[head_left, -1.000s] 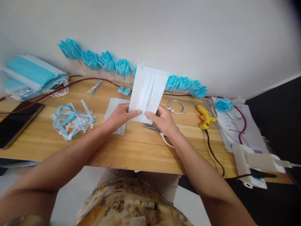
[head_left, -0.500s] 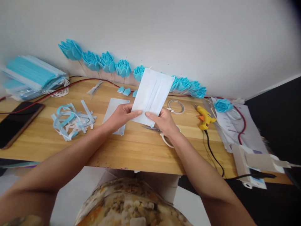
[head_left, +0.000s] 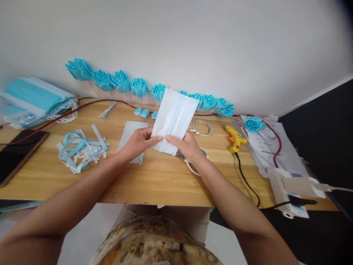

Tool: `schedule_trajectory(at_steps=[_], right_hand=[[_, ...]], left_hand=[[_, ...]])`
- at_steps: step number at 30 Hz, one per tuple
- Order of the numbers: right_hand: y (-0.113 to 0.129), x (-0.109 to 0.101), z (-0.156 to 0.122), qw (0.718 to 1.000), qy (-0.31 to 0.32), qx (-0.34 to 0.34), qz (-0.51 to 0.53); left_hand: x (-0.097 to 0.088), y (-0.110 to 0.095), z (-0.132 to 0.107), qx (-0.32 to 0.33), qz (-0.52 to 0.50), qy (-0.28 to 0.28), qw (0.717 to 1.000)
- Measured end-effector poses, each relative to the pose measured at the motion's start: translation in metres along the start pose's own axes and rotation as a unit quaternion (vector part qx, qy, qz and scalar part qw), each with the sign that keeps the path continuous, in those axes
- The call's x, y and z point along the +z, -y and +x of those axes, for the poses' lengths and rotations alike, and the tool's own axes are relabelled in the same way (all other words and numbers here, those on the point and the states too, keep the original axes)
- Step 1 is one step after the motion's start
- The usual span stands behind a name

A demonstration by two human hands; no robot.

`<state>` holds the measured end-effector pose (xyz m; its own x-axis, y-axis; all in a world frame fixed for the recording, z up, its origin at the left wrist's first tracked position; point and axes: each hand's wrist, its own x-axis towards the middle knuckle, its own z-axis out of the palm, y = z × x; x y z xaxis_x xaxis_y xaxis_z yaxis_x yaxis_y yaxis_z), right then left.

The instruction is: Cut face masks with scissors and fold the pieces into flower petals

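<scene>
Between my two hands a pale face mask (head_left: 176, 117) without visible ear loops is held up, tilted, above the table. My left hand (head_left: 140, 141) pinches its lower left edge, thumb in front and fingers behind. At its lower right, my right hand (head_left: 187, 145) grips it the same way, the thumbs almost meeting. A second pale mask (head_left: 129, 140) lies flat on the table, partly under my left hand. Scissors (head_left: 193, 168) with white handles rest beneath my right hand, mostly covered by it.
Blue flowers (head_left: 139, 87) stand in a row along the wall. Cut strips (head_left: 82, 147), a phone (head_left: 20, 154) and stacked masks (head_left: 35, 95) are at left. A roll of tape (head_left: 202, 127), a yellow glue gun (head_left: 234, 139) and a power strip (head_left: 286, 195) are at right.
The whole scene has shifted slightly down and left as the head view moved. Both hands keep their hold on the mask, with little change in pose.
</scene>
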<state>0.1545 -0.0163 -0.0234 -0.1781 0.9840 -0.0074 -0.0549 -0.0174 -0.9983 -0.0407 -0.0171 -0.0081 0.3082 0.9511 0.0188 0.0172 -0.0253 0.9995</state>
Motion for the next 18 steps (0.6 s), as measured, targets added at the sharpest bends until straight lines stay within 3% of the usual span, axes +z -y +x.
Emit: schedule_trajectory(at_steps=[8, 12, 18], right_hand=[[0.001, 0.003, 0.001, 0.995, -0.044, -0.017, 0.093], [0.002, 0.003, 0.003, 0.993, -0.03, -0.019, 0.113], [0.031, -0.025, 0.012, 0.987, -0.082, -0.088, 0.11]], left_hand=[[0.003, -0.004, 0.001, -0.017, 0.033, -0.002, 0.999], [0.001, 0.0, 0.001, 0.007, 0.034, -0.065, 0.997], [-0.012, -0.009, 0.003, -0.019, 0.058, -0.08, 0.995]])
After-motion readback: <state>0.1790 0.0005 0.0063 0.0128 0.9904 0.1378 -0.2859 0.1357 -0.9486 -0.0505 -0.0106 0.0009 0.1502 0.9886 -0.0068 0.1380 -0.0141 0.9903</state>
